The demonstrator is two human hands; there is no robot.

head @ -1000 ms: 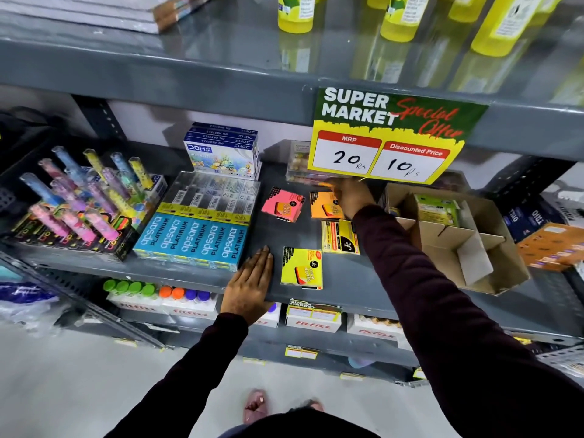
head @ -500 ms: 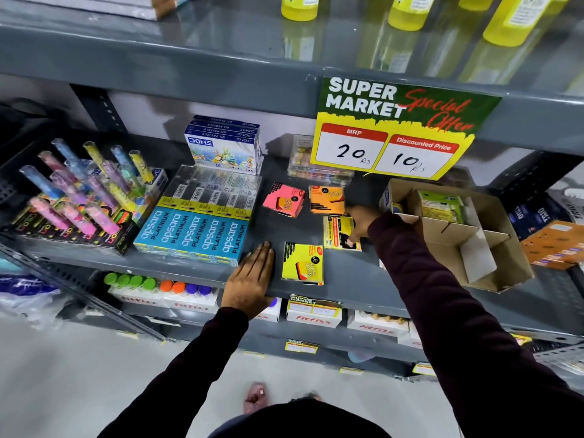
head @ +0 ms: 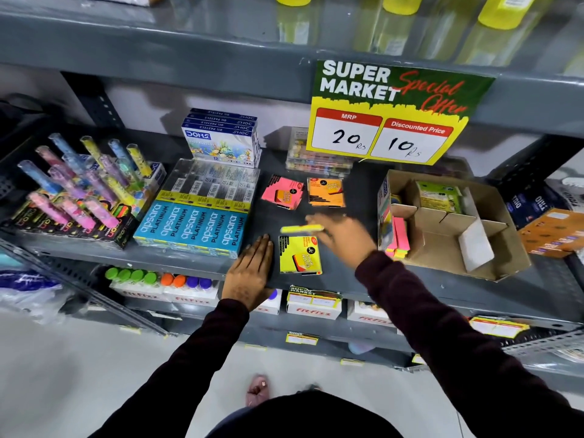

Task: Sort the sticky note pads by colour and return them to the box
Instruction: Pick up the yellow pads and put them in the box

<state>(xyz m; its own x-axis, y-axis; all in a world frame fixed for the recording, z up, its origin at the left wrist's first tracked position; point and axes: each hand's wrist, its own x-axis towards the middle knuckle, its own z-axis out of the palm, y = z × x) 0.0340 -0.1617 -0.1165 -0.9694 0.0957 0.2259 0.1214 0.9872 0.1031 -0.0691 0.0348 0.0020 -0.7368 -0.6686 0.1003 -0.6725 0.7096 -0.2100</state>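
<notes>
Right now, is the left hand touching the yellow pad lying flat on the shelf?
Apart. The head view shows the left hand flat on the shelf, with a dark strip of bare shelf between it and the yellow pad.

Pink pad [head: 282,191] beside orange pad [head: 326,191]; yellow pad [head: 299,255] flat near box [head: 505,241].

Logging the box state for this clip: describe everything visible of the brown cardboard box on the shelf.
The brown cardboard box sits open-topped at the right of the grey metal shelf, skewed to its edge. Cardboard dividers split it into compartments. A green packet stands at the back; pink and yellow pads stand against its left wall. Neither hand touches it.
</notes>
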